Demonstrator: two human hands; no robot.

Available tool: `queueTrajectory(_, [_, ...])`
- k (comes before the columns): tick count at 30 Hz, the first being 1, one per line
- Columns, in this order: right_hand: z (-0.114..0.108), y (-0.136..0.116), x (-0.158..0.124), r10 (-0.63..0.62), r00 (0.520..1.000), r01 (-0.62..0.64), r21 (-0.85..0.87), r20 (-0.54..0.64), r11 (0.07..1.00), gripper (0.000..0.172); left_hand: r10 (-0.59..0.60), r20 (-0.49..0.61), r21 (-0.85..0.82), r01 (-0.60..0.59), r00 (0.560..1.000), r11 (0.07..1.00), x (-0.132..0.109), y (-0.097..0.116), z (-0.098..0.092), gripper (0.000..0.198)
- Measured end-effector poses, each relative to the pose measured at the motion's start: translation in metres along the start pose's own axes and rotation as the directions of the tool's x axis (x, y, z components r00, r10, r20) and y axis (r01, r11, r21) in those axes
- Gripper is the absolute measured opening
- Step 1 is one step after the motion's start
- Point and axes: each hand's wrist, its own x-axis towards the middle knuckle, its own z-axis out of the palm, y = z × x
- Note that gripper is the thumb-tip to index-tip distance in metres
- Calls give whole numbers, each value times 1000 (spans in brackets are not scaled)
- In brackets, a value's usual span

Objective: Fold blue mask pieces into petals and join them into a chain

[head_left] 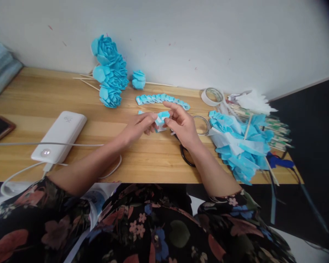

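Observation:
Between my two hands is a small blue-and-white paper petal piece (pixel 162 117), held above the wooden table. My left hand (pixel 142 126) pinches its left side between thumb and fingers. Its right side is gripped by the thumb and fingertips of my right hand (pixel 182 124). Just beyond my hands lies a curved row of folded blue paper petals (pixel 161 98). A bit of blue paper shows behind my left hand. Partly hidden under my right forearm are black-handled scissors (pixel 186 155), beside a roll of clear tape (pixel 201 125).
Finished blue paper flowers (pixel 109 73) on sticks lie at the back left, near a single blue bud (pixel 138 79). A heap of blue paper (pixel 238 142), white tape (pixel 212 96) and a blue glue gun (pixel 279 160) fill the right. A white power bank (pixel 60 135) with cables sits left.

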Motion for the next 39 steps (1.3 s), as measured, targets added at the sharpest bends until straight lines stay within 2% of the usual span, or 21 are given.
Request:
queueTrajectory(4, [0,-2,-1,-14,1000,14,-57,5,998,46,27,-45,-6,-27,999,1000,0,0,-1,45])
queueTrajectory(13, [9,-4,-6,-107,994,110,-291,26,950,45,65,-23,-2,-66,998,998,4,-7,-3,28])
queueTrajectory(16, [7,-4,-6,-125,992,123,-269,12,955,45,72,-5,-3,-72,997,997,5,-8,-4,23])
queueTrajectory(21, [4,-5,-6,-81,996,84,-203,25,976,41,54,-22,4,-54,998,999,4,-8,-3,22])
queueTrajectory(28, [6,-3,-4,-105,995,103,-228,3,968,44,55,-12,-22,-55,998,998,6,-12,-2,25])
queueTrajectory(35, [2,-4,-6,-60,998,62,-157,13,986,38,51,2,-34,-51,999,998,4,-5,0,19])
queueTrajectory(39, [3,-3,-5,-60,998,59,-154,-1,986,40,36,17,-16,-35,999,999,3,-5,1,21])
